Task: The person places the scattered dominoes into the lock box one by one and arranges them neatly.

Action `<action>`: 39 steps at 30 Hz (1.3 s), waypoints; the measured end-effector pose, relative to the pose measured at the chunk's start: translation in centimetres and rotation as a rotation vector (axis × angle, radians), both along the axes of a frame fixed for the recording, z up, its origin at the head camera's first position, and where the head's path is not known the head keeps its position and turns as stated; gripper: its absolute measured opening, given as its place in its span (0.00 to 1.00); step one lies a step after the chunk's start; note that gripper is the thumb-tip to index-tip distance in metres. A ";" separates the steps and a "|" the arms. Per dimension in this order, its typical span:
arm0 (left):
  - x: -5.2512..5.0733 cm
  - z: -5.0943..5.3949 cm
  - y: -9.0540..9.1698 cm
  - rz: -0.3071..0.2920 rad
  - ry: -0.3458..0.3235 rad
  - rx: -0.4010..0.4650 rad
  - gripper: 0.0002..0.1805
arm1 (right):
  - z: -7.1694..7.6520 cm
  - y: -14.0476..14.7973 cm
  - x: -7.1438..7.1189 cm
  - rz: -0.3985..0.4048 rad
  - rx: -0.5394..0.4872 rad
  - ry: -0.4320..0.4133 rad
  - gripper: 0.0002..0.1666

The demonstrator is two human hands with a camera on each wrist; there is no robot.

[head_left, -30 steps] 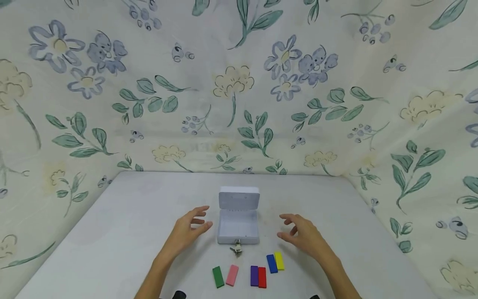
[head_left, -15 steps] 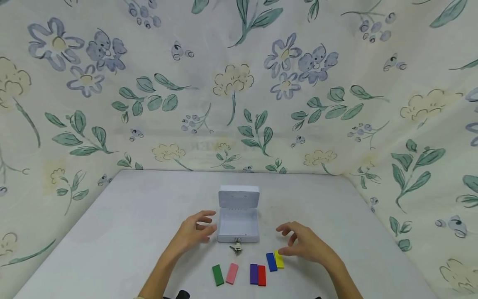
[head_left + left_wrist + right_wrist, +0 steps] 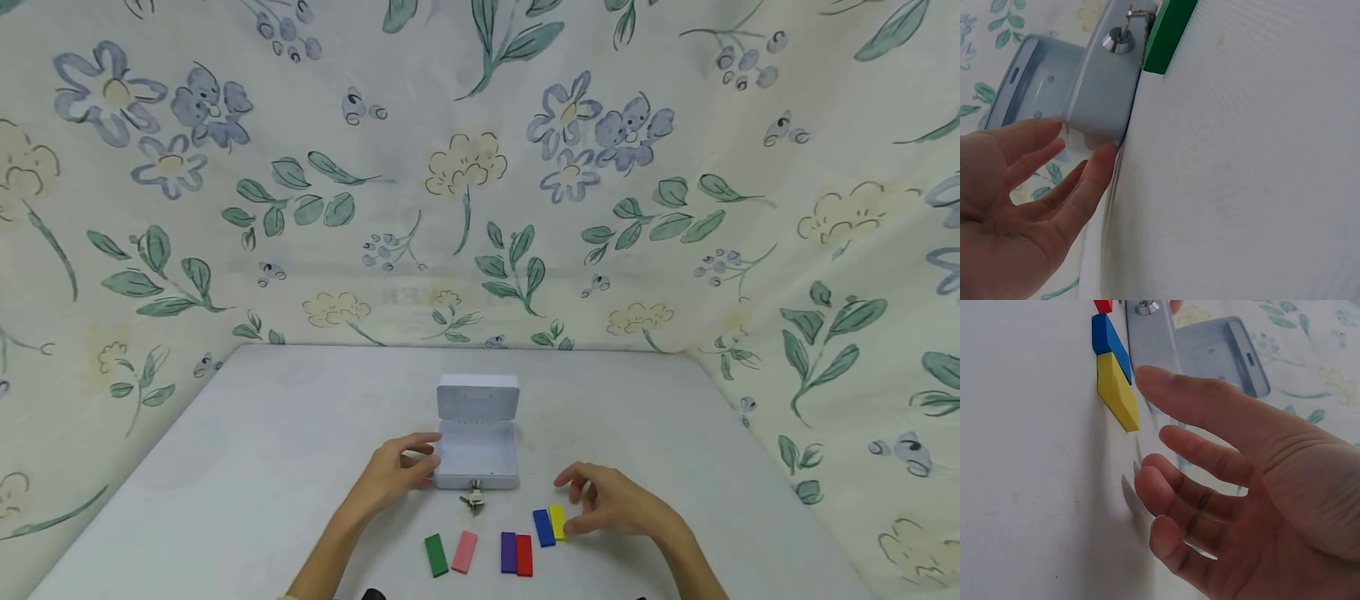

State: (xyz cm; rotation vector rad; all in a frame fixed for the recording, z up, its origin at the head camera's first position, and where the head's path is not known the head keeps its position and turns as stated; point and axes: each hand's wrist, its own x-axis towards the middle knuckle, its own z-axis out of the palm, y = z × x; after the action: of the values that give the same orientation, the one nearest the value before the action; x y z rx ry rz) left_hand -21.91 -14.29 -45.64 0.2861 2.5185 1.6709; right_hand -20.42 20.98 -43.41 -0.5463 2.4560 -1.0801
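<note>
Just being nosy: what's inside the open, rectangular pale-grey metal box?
No contents show in the box, just its pale floor. The front wall hides its own inner face, so something small there could go unseen.

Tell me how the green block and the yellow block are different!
The green block is green, while the yellow block is yellow. The green block has a gap between it and the pink block, but the yellow block sits right against the blue block. The right hand is close to the yellow block; no hand is beside the green block. Both are flat rectangles lying on the white table.
</note>
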 end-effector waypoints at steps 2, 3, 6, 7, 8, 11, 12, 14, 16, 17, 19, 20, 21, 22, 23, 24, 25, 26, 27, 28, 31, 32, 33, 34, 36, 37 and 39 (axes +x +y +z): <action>0.0 -0.1 0.0 -0.002 0.000 -0.001 0.24 | -0.1 0.0 0.1 0.010 -0.001 -0.003 0.30; 0.0 -0.1 0.0 -0.011 -0.002 0.004 0.24 | -0.1 0.0 0.1 0.015 -0.001 -0.006 0.30; 0.0 -0.1 0.1 -0.018 -0.028 0.029 0.24 | -0.1 0.1 0.2 0.027 0.001 -0.014 0.29; 0.0 -0.1 0.1 -0.024 -0.035 0.035 0.24 | -0.1 0.1 0.2 0.033 -0.001 -0.020 0.29; 0.1 -0.1 0.1 -0.028 -0.044 0.044 0.24 | -0.2 0.1 0.2 0.039 -0.003 -0.026 0.29; 0.1 -0.3 0.1 -0.026 -0.063 0.062 0.24 | -0.4 0.1 0.3 0.054 -0.006 -0.039 0.28; 0.1 -0.4 0.1 -0.026 -0.063 0.062 0.24 | -0.4 0.0 0.3 0.059 -0.009 -0.044 0.28; 0.2 -0.5 0.0 -0.023 -0.070 0.069 0.24 | -0.6 -0.1 0.3 0.068 -0.011 -0.048 0.27; 0.2 -0.7 -0.1 -0.019 -0.079 0.079 0.24 | -0.7 -0.1 0.3 0.074 -0.014 -0.048 0.26; 0.2 -0.8 -0.2 -0.019 -0.082 0.082 0.24 | -0.7 -0.1 0.3 0.077 -0.015 -0.049 0.26; 0.2 -0.8 -0.2 -0.022 -0.084 0.085 0.24 | -0.7 -0.1 0.3 0.081 -0.013 -0.045 0.26; 0.2 -0.9 -0.3 -0.024 -0.081 0.086 0.24 | -0.7 -0.1 0.3 0.082 -0.012 -0.044 0.25; 0.2 -0.9 -0.3 -0.025 -0.081 0.087 0.24 | -0.7 -0.1 0.3 0.082 -0.011 -0.043 0.25; 0.2 -1.0 -0.3 -0.026 -0.079 0.086 0.24 | -0.7 -0.1 0.3 0.081 -0.010 -0.043 0.25; 0.2 -0.9 -0.3 -0.028 -0.078 0.087 0.24 | -0.7 -0.1 0.2 0.079 -0.007 -0.043 0.25; 0.2 -0.9 -0.3 -0.028 -0.076 0.086 0.24 | -0.8 -0.1 0.2 0.076 -0.005 -0.043 0.25; 0.2 -0.9 -0.3 -0.030 -0.073 0.083 0.24 | -0.8 -0.1 0.2 0.073 -0.003 -0.045 0.24; 0.1 -0.9 -0.3 -0.029 -0.073 0.083 0.24 | -0.8 -0.1 0.2 0.069 -0.002 -0.049 0.24; 0.1 -1.0 -0.3 -0.029 -0.073 0.083 0.24 | -0.8 -0.1 0.3 0.066 -0.001 -0.052 0.24; 0.2 -0.9 -0.3 -0.028 -0.074 0.085 0.24 | -0.9 -0.1 0.3 0.063 0.003 -0.051 0.24; 0.1 -1.0 -0.3 -0.029 -0.065 0.071 0.24 | -0.9 0.0 0.3 0.062 0.004 -0.052 0.23; 0.1 -0.9 -0.3 -0.025 -0.064 0.065 0.24 | -0.9 0.0 0.3 0.064 0.005 -0.050 0.23; 0.1 -0.8 -0.3 -0.022 -0.059 0.058 0.24 | -0.9 0.0 0.2 0.066 0.007 -0.048 0.23; 0.1 -0.7 -0.2 -0.020 -0.057 0.053 0.24 | -0.8 0.1 0.2 0.067 0.010 -0.046 0.23; 0.0 -0.5 -0.2 -0.012 -0.048 0.031 0.23 | -0.7 0.1 0.1 0.070 0.012 -0.042 0.23; 0.0 -0.4 -0.1 -0.009 -0.047 0.023 0.23 | -0.7 0.1 0.0 0.072 0.009 -0.040 0.23; 0.0 -0.4 -0.1 -0.004 -0.046 0.017 0.23 | -0.6 0.0 0.0 0.072 0.009 -0.041 0.24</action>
State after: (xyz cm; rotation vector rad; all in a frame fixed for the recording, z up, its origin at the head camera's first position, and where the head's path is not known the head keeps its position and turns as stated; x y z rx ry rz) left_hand -21.94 -14.39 -46.01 0.2515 2.4708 1.6784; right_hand -20.39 20.99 -44.02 -0.5989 2.3866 -1.0412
